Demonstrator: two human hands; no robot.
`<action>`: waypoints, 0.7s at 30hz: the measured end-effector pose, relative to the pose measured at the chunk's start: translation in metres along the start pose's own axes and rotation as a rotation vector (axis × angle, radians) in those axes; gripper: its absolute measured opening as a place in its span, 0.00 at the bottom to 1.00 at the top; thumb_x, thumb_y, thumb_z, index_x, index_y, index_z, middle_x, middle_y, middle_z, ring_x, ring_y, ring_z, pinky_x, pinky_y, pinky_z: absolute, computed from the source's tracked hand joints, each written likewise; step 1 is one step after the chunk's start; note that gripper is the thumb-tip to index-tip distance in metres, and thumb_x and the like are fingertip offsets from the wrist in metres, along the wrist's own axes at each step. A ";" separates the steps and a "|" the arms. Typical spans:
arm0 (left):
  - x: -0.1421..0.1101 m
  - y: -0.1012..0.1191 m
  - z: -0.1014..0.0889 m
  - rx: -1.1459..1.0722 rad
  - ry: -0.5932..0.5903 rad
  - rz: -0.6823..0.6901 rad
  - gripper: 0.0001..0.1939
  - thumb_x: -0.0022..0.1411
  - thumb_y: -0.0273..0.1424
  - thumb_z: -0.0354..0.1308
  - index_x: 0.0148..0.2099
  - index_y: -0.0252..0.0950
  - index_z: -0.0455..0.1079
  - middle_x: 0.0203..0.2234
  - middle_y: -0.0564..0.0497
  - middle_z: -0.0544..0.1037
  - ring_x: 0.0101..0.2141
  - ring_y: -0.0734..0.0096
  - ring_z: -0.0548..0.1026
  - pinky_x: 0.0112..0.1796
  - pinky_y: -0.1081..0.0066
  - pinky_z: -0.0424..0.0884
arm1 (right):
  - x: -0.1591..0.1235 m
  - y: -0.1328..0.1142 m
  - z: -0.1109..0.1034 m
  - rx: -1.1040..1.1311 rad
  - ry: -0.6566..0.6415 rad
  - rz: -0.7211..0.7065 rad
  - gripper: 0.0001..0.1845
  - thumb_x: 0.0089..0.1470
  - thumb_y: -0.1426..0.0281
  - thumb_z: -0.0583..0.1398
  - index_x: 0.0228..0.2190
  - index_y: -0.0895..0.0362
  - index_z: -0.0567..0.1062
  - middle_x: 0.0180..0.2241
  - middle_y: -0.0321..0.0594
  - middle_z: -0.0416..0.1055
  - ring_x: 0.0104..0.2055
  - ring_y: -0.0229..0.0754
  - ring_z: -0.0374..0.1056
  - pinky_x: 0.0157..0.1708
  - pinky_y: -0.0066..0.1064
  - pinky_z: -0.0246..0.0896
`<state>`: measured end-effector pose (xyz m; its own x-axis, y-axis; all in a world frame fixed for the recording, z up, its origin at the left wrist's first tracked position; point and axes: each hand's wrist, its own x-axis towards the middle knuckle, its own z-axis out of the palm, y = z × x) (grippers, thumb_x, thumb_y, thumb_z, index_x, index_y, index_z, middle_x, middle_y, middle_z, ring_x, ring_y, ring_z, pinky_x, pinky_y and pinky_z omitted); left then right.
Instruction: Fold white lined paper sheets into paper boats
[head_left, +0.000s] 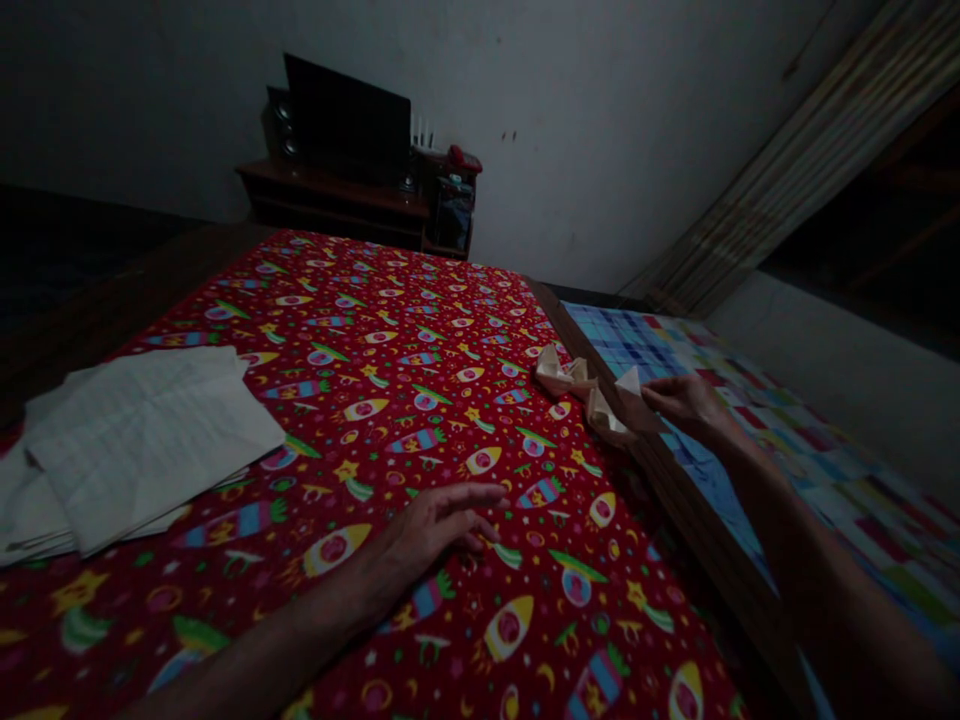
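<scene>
My left hand (439,525) rests on the red rocket-print cloth (420,470), fingers stretched out and holding nothing. Off to the right, my right hand (686,400) pinches a folded paper boat (630,381), of which a pale pointed tip shows, above the wooden bed rail. Close beside it, more folded paper boats (553,370) sit at the cloth's right edge, near the rail. A stack of creased paper sheets (154,430) lies on the left of the cloth, well away from both hands.
A dark wooden rail (675,490) runs along the right edge. Beyond it lies bedding with blue plaid and coloured patches (780,400). At the far end stand a black screen (349,120) and a speaker (285,125) on a wooden stand (337,190). A curtain (765,190) hangs at right.
</scene>
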<state>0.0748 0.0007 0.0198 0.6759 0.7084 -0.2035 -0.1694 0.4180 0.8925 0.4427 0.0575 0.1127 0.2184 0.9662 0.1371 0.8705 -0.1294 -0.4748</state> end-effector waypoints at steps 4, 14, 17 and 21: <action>0.001 -0.003 -0.001 -0.002 -0.007 0.003 0.18 0.56 0.35 0.57 0.48 0.34 0.71 0.46 0.41 0.74 0.32 0.72 0.73 0.33 0.73 0.68 | 0.011 0.008 0.002 -0.290 -0.081 -0.201 0.12 0.42 0.67 0.56 0.14 0.59 0.72 0.13 0.34 0.60 0.18 0.34 0.55 0.19 0.27 0.42; 0.003 -0.007 -0.002 0.010 0.015 0.018 0.17 0.55 0.36 0.57 0.46 0.33 0.73 0.40 0.44 0.77 0.32 0.71 0.74 0.34 0.72 0.68 | 0.011 0.003 0.030 -0.638 -0.133 -0.176 0.13 0.45 0.70 0.52 0.16 0.62 0.71 0.15 0.37 0.60 0.17 0.30 0.47 0.19 0.28 0.37; 0.002 -0.006 -0.002 0.016 0.010 0.023 0.16 0.55 0.35 0.57 0.45 0.34 0.73 0.39 0.45 0.77 0.32 0.72 0.73 0.34 0.73 0.67 | 0.011 0.008 0.031 -0.653 -0.136 -0.215 0.14 0.46 0.69 0.52 0.18 0.62 0.72 0.16 0.38 0.61 0.18 0.30 0.48 0.20 0.28 0.38; 0.002 -0.005 -0.002 0.010 0.004 0.015 0.17 0.55 0.34 0.57 0.45 0.33 0.73 0.38 0.46 0.77 0.32 0.73 0.73 0.34 0.74 0.68 | 0.004 -0.002 0.031 -0.713 -0.150 -0.256 0.15 0.49 0.69 0.51 0.21 0.62 0.73 0.18 0.40 0.65 0.19 0.32 0.52 0.21 0.29 0.40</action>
<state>0.0756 0.0007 0.0138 0.6703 0.7169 -0.1915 -0.1725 0.4015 0.8995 0.4282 0.0681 0.0871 -0.0457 0.9987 0.0240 0.9706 0.0387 0.2375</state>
